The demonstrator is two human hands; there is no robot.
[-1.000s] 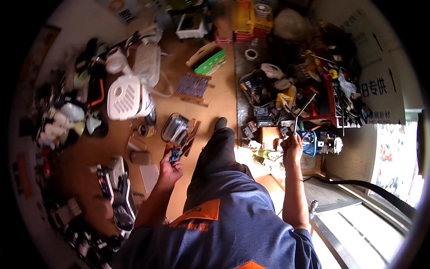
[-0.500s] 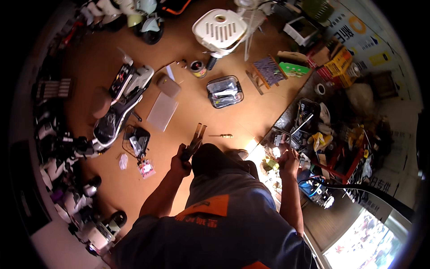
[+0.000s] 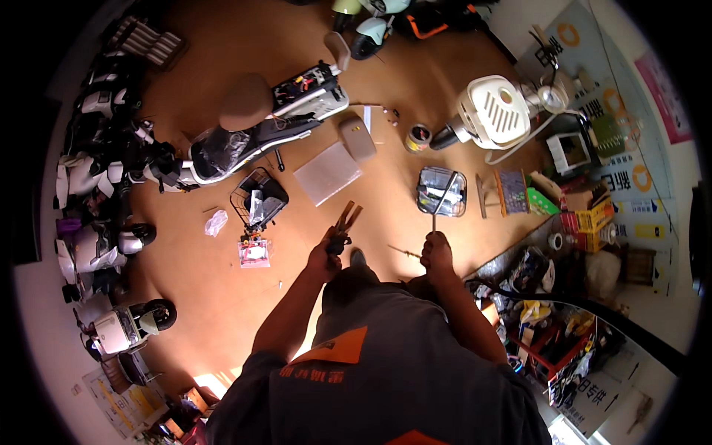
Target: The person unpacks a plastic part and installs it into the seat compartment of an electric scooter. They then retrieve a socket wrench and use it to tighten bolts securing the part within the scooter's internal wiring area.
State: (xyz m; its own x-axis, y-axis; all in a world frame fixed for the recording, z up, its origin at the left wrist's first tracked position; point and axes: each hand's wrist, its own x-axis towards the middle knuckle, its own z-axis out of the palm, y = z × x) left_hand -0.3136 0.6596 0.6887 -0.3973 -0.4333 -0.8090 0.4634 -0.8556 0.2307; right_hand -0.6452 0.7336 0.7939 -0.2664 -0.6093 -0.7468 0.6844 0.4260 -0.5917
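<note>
While fingers [image 3: 437, 245] grip tools [image 3: 340, 237], black basket [image 3: 465, 194], packets [image 3: 430, 190] inside

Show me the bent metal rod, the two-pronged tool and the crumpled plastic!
Bent metal rod [image 3: 435, 215]: head view, on its shaft.
Two-pronged tool [image 3: 341, 231]: head view, where its prongs meet.
Crumpled plastic [image 3: 216, 223]: head view, on its middle.

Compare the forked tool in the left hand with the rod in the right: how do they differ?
The forked tool in the left hand splits into two prongs, while the rod in the right hand is one slim shaft. The forked tool is dark near the hand with brownish prongs; the rod looks grey and metallic. The rod extends further beyond its hand in the picture than the forked tool does. Both are held pointing away from the person's body.
</note>
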